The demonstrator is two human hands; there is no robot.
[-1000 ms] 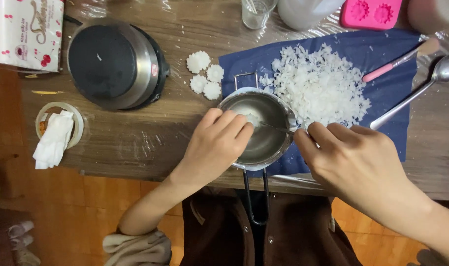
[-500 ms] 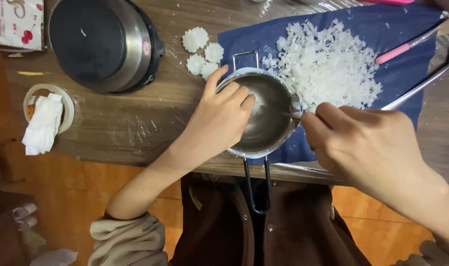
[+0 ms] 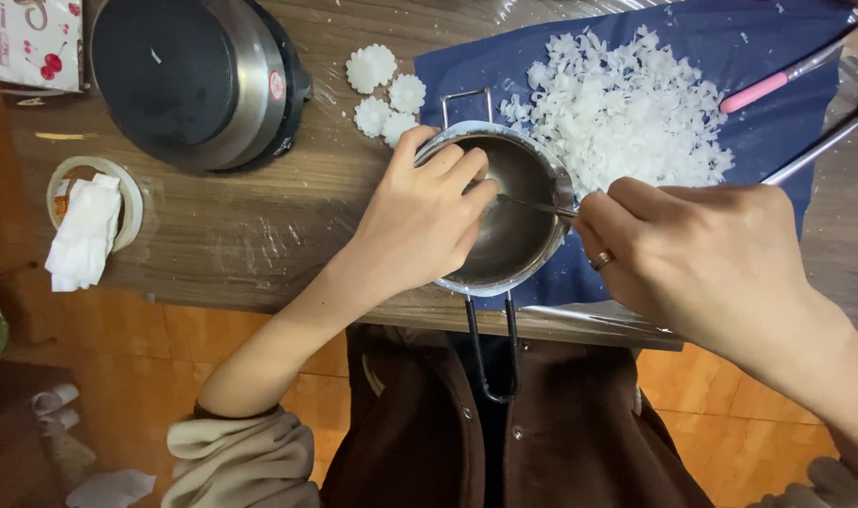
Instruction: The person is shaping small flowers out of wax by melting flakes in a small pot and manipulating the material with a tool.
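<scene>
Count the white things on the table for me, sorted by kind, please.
White flower-shaped pieces: 4
Pile of white flakes: 1
Crumpled white tissue: 1
Total: 6

Single head-worn view, looking almost straight down from above the person's own lap; close range; near edge of the wooden table (image 3: 260, 245) runs across mid-frame, orange floor (image 3: 213, 339) below it; left hand (image 3: 420, 221) and right hand (image 3: 702, 259) enter from the bottom, filling the centre around a small metal pot (image 3: 518, 245); far table side cropped at top; no second view.
</scene>
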